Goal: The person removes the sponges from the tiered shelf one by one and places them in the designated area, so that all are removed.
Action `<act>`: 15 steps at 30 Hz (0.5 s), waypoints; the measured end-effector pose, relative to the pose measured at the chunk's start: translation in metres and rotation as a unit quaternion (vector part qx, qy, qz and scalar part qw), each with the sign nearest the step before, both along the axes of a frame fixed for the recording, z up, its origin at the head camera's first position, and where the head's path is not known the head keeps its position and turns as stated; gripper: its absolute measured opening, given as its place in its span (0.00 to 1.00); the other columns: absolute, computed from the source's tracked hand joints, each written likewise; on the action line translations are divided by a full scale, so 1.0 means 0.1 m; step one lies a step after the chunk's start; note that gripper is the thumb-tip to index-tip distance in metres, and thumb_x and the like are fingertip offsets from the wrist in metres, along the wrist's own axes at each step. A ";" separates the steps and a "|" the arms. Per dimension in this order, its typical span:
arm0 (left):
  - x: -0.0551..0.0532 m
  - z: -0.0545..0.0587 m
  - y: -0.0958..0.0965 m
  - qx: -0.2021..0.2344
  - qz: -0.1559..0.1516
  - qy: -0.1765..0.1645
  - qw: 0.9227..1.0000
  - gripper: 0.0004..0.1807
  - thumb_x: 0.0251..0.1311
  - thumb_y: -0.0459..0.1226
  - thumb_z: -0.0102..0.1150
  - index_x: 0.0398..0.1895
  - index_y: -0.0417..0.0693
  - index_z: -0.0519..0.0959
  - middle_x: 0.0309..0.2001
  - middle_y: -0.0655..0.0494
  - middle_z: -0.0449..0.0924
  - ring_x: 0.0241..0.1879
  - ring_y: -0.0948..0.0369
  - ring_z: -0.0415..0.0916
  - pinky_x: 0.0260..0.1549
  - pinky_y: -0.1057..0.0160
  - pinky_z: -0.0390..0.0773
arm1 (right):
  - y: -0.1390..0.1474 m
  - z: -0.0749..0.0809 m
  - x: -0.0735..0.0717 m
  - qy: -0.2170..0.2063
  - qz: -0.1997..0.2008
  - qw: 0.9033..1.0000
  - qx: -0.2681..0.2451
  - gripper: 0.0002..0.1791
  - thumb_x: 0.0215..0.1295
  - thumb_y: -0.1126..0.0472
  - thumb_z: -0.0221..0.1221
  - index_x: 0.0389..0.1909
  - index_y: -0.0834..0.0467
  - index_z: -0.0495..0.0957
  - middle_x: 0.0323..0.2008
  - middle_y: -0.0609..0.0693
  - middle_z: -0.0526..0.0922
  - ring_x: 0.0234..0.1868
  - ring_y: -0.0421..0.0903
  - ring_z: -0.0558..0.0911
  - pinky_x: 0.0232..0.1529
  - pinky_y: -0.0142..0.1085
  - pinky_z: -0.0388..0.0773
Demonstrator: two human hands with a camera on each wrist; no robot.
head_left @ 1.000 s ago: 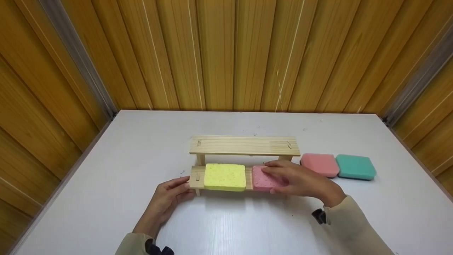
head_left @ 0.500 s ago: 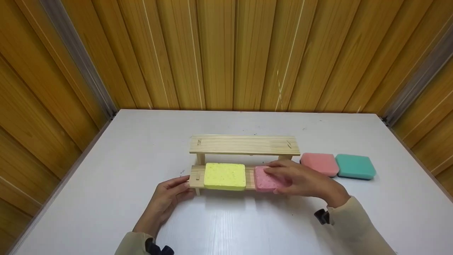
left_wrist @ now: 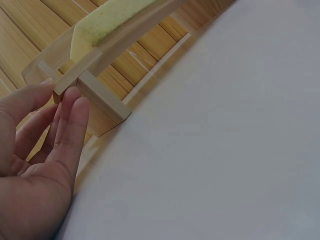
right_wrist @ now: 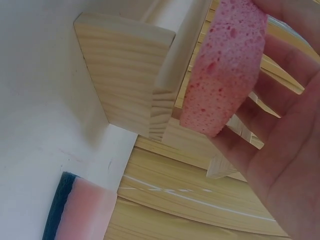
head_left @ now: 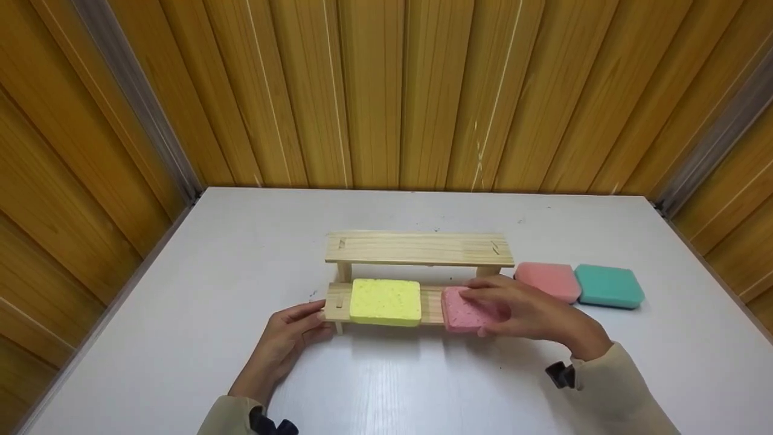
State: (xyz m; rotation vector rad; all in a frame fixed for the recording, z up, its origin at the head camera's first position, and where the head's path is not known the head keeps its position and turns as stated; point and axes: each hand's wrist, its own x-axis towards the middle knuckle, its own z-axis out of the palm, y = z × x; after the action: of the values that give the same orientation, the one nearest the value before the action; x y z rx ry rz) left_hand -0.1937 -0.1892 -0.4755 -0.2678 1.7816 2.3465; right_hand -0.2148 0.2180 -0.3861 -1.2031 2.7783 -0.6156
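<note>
A small two-tier wooden shelf (head_left: 419, 248) stands on the white table. My left hand (head_left: 291, 334) pinches the left end of its lower board, thumb on top and fingers below, as the left wrist view shows. On that board lies a yellow sponge (head_left: 385, 301), left of the middle. My right hand (head_left: 531, 311) holds a pink sponge (head_left: 462, 309) at the board's right end, thumb at the near side and fingers at the far side. In the right wrist view this pink sponge (right_wrist: 225, 70) is close to the board; whether it touches cannot be told.
Right of the shelf, a salmon-pink scouring sponge (head_left: 548, 281) and a teal scouring sponge (head_left: 610, 286) lie side by side on the white table (head_left: 253, 241). Wood-patterned panels (head_left: 374, 96) rise behind the table and at both sides.
My right hand has shifted the pink sponge slightly to the right and towards me, widening the gap to the yellow sponge. The left hand has kept its grip on the shelf.
</note>
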 end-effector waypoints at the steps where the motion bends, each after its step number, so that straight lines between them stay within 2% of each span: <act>1: 0.00 0.00 0.00 0.000 0.000 0.000 1.000 0.25 0.54 0.30 0.67 0.56 0.36 0.77 0.51 0.47 0.81 0.44 0.56 0.83 0.47 0.60 0.83 | 0.01 0.00 0.00 -0.001 -0.002 1.000 0.000 0.33 0.55 0.48 0.68 0.63 0.52 0.74 0.62 0.50 0.73 0.62 0.52 0.72 0.59 0.49 0.74; 5: 0.00 0.00 0.00 0.000 0.000 0.000 1.000 0.24 0.53 0.30 0.67 0.56 0.36 0.77 0.50 0.48 0.82 0.44 0.56 0.83 0.47 0.60 0.83 | 0.06 0.00 0.01 -0.007 -0.010 1.000 -0.001 0.34 0.54 0.48 0.68 0.63 0.51 0.74 0.63 0.50 0.73 0.63 0.53 0.71 0.60 0.50 0.73; 11: 0.01 0.00 -0.01 -0.008 -0.014 0.009 1.000 0.25 0.55 0.31 0.66 0.58 0.35 0.75 0.50 0.48 0.81 0.44 0.56 0.83 0.47 0.61 0.83 | 0.11 0.00 0.03 0.003 -0.001 1.000 -0.013 0.33 0.55 0.46 0.68 0.62 0.52 0.75 0.61 0.51 0.75 0.60 0.53 0.73 0.57 0.48 0.74; 15: 0.01 0.00 -0.01 -0.011 -0.012 0.007 1.000 0.25 0.55 0.31 0.66 0.58 0.35 0.75 0.50 0.48 0.81 0.45 0.56 0.83 0.47 0.61 0.83 | 0.15 -0.01 0.03 0.004 0.002 1.000 -0.020 0.33 0.55 0.46 0.68 0.62 0.53 0.75 0.61 0.51 0.75 0.60 0.53 0.73 0.58 0.46 0.74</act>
State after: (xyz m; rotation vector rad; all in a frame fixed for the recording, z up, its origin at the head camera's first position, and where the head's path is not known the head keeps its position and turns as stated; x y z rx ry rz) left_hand -0.1930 -0.1899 -0.4756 -0.2322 1.8081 2.3200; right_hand -0.2118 0.2333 -0.3869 -1.2213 2.7812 -0.6720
